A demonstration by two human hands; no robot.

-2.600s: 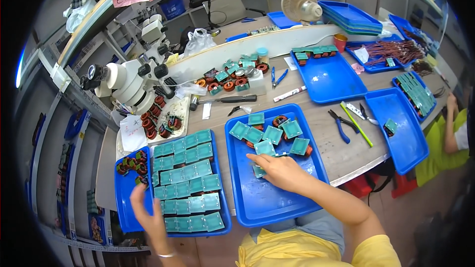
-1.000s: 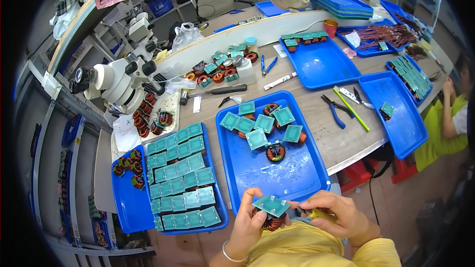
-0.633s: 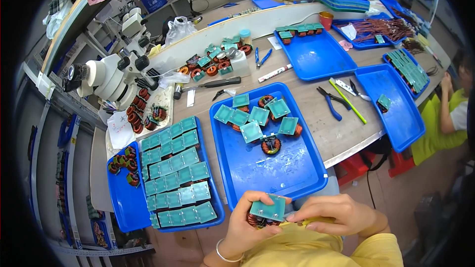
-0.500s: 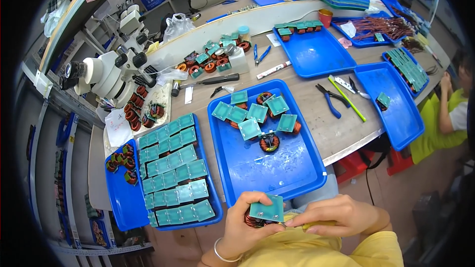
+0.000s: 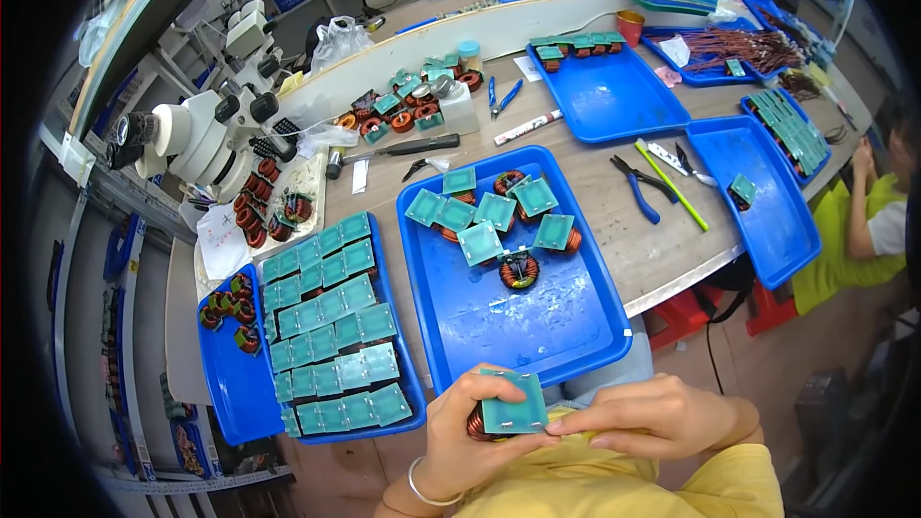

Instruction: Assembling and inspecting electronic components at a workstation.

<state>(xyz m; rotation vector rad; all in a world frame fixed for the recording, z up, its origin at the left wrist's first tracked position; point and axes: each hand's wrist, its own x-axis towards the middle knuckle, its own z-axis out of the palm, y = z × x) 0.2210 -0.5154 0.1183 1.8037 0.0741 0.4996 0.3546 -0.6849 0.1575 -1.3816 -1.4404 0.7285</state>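
My left hand [image 5: 459, 436] is wrapped round a copper-wound coil [image 5: 475, 421] with a square green circuit board [image 5: 515, 405] on it, held just in front of the middle blue tray. My right hand [image 5: 662, 417] is closed, its fingertips touching the board's lower right corner. Whatever it pinches is mostly hidden by the fingers and blends with my yellow shirt. Inside the middle tray [image 5: 523, 331], several similar coils with green boards [image 5: 482, 244] sit toward the far end. One coil [image 5: 519, 270] there shows its windings.
To the left, a blue tray [image 5: 413, 391] holds rows of boards. Another tray [image 5: 230, 393] has loose coils. A microscope [image 5: 197, 139] stands behind. Blue pliers [image 5: 641, 194] and a yellow-green stick [image 5: 676, 192] lie at right. Farther right, a person [image 5: 868, 221] sits.
The board in my left hand has turned to face up more squarely. My right fingertips have moved slightly up and left, against its corner. The view has shifted slightly.
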